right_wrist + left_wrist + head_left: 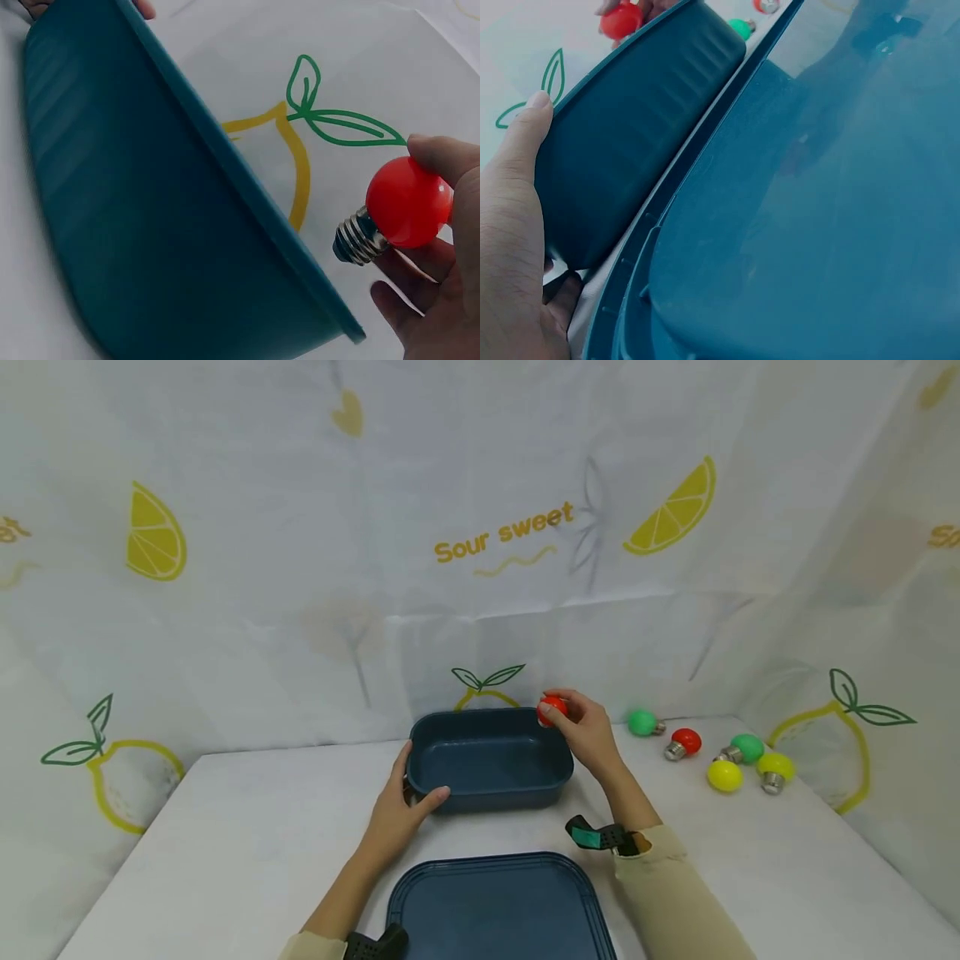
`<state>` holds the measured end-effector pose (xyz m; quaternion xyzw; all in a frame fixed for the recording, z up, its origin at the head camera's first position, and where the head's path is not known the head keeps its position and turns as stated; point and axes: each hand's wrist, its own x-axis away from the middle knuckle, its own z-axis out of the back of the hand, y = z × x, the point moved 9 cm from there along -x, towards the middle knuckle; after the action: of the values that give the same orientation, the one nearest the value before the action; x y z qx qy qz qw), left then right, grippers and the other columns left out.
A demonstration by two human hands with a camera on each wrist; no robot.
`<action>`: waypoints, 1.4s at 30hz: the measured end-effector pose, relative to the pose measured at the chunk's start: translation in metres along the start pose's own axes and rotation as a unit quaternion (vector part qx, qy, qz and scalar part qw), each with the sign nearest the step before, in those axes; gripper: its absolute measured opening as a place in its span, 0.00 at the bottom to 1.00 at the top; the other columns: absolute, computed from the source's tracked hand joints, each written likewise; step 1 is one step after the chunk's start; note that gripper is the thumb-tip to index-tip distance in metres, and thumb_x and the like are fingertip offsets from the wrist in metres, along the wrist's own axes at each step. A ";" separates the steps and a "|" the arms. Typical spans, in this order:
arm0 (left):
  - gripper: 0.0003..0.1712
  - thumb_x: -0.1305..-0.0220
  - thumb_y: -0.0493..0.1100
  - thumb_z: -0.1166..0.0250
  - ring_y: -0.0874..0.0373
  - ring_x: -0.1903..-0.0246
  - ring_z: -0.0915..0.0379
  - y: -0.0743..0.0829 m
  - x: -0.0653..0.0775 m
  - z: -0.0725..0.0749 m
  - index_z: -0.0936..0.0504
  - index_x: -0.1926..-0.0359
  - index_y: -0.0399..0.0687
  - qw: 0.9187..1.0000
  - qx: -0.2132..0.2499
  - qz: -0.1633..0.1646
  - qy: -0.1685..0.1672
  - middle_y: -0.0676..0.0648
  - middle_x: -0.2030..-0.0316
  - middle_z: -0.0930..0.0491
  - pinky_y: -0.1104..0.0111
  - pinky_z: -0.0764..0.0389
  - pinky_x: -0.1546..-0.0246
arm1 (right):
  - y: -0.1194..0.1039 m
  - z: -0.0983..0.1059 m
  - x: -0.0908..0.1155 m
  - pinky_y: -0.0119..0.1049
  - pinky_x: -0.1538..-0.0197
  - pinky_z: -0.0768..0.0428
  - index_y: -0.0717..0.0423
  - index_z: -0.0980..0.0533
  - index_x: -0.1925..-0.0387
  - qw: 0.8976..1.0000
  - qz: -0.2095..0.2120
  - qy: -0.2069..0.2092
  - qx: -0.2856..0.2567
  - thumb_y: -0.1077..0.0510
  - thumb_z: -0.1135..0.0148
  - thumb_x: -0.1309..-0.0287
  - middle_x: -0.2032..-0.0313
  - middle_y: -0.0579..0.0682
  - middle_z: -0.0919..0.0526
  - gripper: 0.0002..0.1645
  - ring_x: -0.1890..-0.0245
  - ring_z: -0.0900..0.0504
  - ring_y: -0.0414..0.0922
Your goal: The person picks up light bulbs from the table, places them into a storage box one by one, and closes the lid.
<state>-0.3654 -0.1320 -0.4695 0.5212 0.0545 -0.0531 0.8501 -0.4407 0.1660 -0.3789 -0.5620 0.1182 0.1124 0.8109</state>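
A dark blue rectangular box [498,800] stands on the table, and its visible inside floor is bare. My left hand [396,817] grips the box's left end, the thumb over the near rim and the fingers around the side. Above the box's far right corner, my right hand [594,739] pinches a red light bulb [552,710] by its round globe. In the right wrist view the bulb's metal screw base [360,238] points toward the box rim, just outside the wall.
Several light bulbs lie to the right: a green bulb [642,722], a red bulb [684,742], another green bulb [746,748] and yellow bulbs [724,776]. A flat dark blue lid or tray [498,906] lies nearest me. A printed white cloth [285,610] hangs behind the table.
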 end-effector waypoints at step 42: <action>0.56 0.38 0.64 0.31 0.41 0.26 0.39 0.003 -0.003 -0.001 0.57 0.19 0.70 1.000 -0.018 0.003 0.005 0.42 0.20 0.48 0.47 0.32 0.29 | 0.005 -0.004 0.004 0.57 0.44 0.19 0.59 0.18 0.45 0.984 0.091 0.011 0.150 0.56 0.25 0.43 0.44 0.61 0.15 0.25 0.46 0.18 0.59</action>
<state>-0.3676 -0.1301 -0.4666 0.5066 0.0579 -0.0471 0.8590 -0.4390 0.1640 -0.3854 -0.4222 0.1937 0.1602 0.8710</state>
